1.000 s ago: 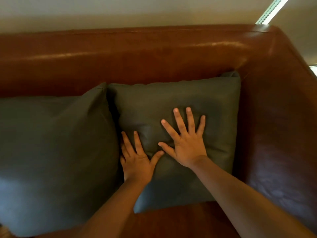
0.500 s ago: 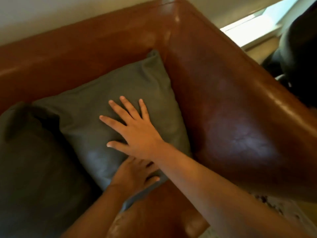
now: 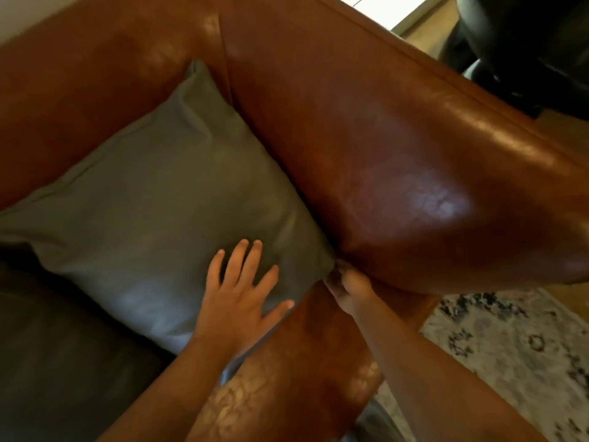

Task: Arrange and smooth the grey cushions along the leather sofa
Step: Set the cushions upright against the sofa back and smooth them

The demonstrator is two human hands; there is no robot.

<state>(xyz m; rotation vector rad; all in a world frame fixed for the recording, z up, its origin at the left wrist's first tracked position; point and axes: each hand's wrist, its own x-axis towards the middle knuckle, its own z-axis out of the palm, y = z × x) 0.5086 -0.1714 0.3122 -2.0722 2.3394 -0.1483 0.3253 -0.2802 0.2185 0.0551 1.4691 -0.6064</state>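
A grey cushion (image 3: 165, 193) leans in the corner of the brown leather sofa (image 3: 398, 148), against the backrest and the right armrest. My left hand (image 3: 242, 291) lies flat on its lower right part, fingers spread. My right hand (image 3: 347, 285) is curled at the cushion's lower right corner, wedged where the cushion meets the armrest; its fingertips are blurred and partly hidden. A second, darker grey cushion (image 3: 63, 352) sits at the lower left, its edge under the first one's left side.
The sofa seat (image 3: 302, 371) shows bare below the cushion. A patterned pale rug (image 3: 516, 352) covers the floor at the right. A dark chair (image 3: 526, 43) stands beyond the armrest at the top right.
My right hand has left the cushion's face and gone down to its lower right corner. My left hand has come out from under it and now lies flat on the cushion.
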